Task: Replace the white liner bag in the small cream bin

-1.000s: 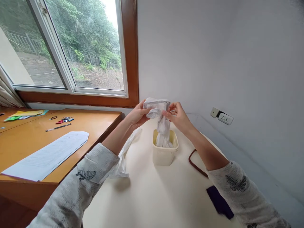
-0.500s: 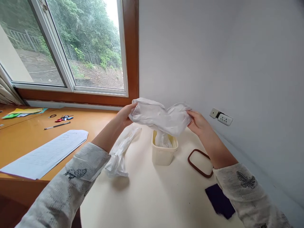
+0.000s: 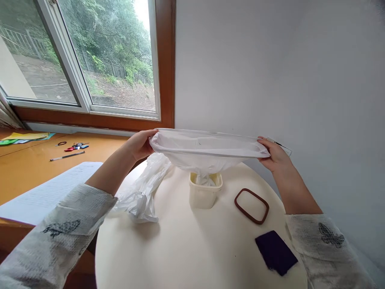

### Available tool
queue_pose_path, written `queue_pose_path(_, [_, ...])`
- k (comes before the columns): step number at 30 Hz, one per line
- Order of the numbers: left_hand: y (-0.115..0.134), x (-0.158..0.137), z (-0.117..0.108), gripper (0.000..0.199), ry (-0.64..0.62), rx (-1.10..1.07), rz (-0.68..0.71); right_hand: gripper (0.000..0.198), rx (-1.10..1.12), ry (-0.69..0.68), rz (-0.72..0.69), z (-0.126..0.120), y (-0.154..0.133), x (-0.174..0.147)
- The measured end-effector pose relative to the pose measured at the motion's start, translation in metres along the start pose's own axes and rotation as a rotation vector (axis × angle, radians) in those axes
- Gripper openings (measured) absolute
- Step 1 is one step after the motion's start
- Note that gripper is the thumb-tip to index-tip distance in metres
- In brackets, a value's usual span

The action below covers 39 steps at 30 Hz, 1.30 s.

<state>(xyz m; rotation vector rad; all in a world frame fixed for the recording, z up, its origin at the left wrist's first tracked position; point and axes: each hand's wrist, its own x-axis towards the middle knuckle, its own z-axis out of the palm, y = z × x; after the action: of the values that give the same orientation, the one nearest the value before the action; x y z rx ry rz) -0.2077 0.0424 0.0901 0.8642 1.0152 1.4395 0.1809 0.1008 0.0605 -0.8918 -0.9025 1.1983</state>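
Note:
A white plastic bag point(image 3: 207, 156) is stretched wide between my hands, its mouth pulled into a long opening. My left hand point(image 3: 140, 145) grips the left end of the rim, and my right hand point(image 3: 275, 155) pinches the right end. The lower part of the bag hangs down into a small cream plastic bin point(image 3: 204, 197) on the round table. To the right of the bin lies a brown rounded rectangular ring point(image 3: 252, 222), apart from it.
Another white plastic bag point(image 3: 144, 200) lies crumpled on the round white table point(image 3: 192, 249), left of the bin. A dark purple cloth point(image 3: 276, 253) is near the right edge. The wooden desk at left bears papers point(image 3: 60, 192), a pen point(image 3: 66, 156) and small items below the window.
My hands have moved apart, pulling the bag's mouth from loose and sagging to taut and wide. The view has shifted slightly.

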Motion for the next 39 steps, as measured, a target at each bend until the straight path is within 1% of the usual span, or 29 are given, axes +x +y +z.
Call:
queue_pose_path(3, [0.001, -0.011, -0.010, 0.005, -0.129, 0.187, -0.107, 0.012, -0.170, 0.003, -0.051, -0.001, -0.002, -0.003])
queue_pose_path(4, [0.000, -0.015, -0.014, 0.007, -0.184, 0.251, -0.139, 0.014, -0.249, -0.004, -0.046, -0.002, -0.003, -0.004])
queue_pose_path(7, [0.001, -0.026, -0.025, 0.017, -0.358, 0.433, -0.189, 0.029, -0.485, -0.068, -0.005, -0.005, -0.006, -0.007])
queue_pose_path(9, [0.005, -0.031, -0.028, 0.024, -0.422, 0.551, -0.158, 0.037, -0.577, -0.139, -0.012, -0.005, -0.008, -0.009])
queue_pose_path(11, [0.011, -0.033, -0.026, 0.036, -0.406, 0.645, -0.062, 0.036, -0.603, -0.194, -0.057, 0.000, -0.011, -0.012])
queue_pose_path(13, [0.014, -0.036, -0.016, 0.052, -0.362, 0.714, 0.045, 0.031, -0.612, -0.216, -0.103, 0.010, -0.015, -0.017])
queue_pose_path(15, [0.011, -0.042, 0.002, 0.066, -0.379, 0.810, 0.096, 0.027, -0.627, -0.223, -0.134, 0.023, -0.020, -0.024])
queue_pose_path(16, [0.006, -0.046, 0.013, 0.074, -0.426, 0.878, 0.096, 0.026, -0.637, -0.231, -0.144, 0.030, -0.022, -0.028])
queue_pose_path(18, [-0.010, -0.056, 0.036, 0.097, -0.495, 1.073, 0.099, 0.025, -0.656, -0.262, -0.164, 0.043, -0.026, -0.036])
queue_pose_path(19, [-0.019, -0.060, 0.047, 0.104, -0.498, 1.176, 0.119, 0.025, -0.668, -0.281, -0.173, 0.049, -0.028, -0.040])
queue_pose_path(20, [-0.029, -0.062, 0.055, 0.105, -0.464, 1.254, 0.167, 0.025, -0.682, -0.301, -0.181, 0.054, -0.029, -0.044])
queue_pose_path(21, [-0.039, -0.064, 0.062, 0.098, -0.421, 1.312, 0.224, 0.026, -0.699, -0.319, -0.188, 0.058, -0.031, -0.048])
queue_pose_path(22, [-0.048, -0.063, 0.066, 0.078, -0.397, 1.360, 0.281, 0.026, -0.718, -0.335, -0.196, 0.060, -0.033, -0.052])
queue_pose_path(23, [-0.055, -0.060, 0.067, 0.051, -0.377, 1.397, 0.323, 0.027, -0.745, -0.350, -0.201, 0.061, -0.034, -0.055])
queue_pose_path(24, [-0.060, -0.056, 0.067, 0.030, -0.354, 1.410, 0.346, 0.030, -0.786, -0.363, -0.206, 0.061, -0.036, -0.057])
queue_pose_path(25, [-0.063, -0.050, 0.065, 0.021, -0.327, 1.391, 0.362, 0.034, -0.847, -0.379, -0.209, 0.059, -0.037, -0.058])
queue_pose_path(26, [-0.064, -0.044, 0.062, 0.021, -0.293, 1.329, 0.370, 0.039, -0.933, -0.395, -0.206, 0.056, -0.038, -0.059])
queue_pose_path(27, [-0.063, -0.038, 0.059, 0.022, -0.256, 1.221, 0.366, 0.045, -1.039, -0.408, -0.198, 0.051, -0.039, -0.058])
queue_pose_path(29, [-0.057, -0.028, 0.054, 0.019, -0.187, 0.910, 0.323, 0.054, -1.281, -0.423, -0.149, 0.040, -0.037, -0.052])
queue_pose_path(30, [-0.053, -0.024, 0.052, 0.017, -0.164, 0.742, 0.282, 0.053, -1.389, -0.424, -0.105, 0.034, -0.034, -0.048])
queue_pose_path(31, [-0.049, -0.022, 0.052, 0.016, -0.148, 0.584, 0.231, 0.046, -1.474, -0.421, -0.049, 0.028, -0.030, -0.043])
queue_pose_path(33, [-0.040, -0.019, 0.051, 0.015, -0.112, 0.310, 0.137, 0.025, -1.542, -0.411, 0.066, 0.016, -0.020, -0.032])
queue_pose_path(34, [-0.036, -0.019, 0.051, 0.014, -0.089, 0.202, 0.099, 0.018, -1.508, -0.406, 0.106, 0.010, -0.014, -0.027])
queue_pose_path(35, [-0.032, -0.019, 0.050, 0.014, -0.066, 0.117, 0.068, 0.016, -1.425, -0.395, 0.130, 0.005, -0.007, -0.022])
queue_pose_path(37, [-0.026, -0.021, 0.046, 0.015, -0.026, 0.029, 0.024, 0.015, -1.147, -0.354, 0.150, -0.004, 0.005, -0.012])
queue_pose_path(39, [-0.022, -0.023, 0.040, 0.015, -0.011, 0.032, -0.016, 0.012, -0.803, -0.306, 0.161, -0.010, 0.016, -0.004])
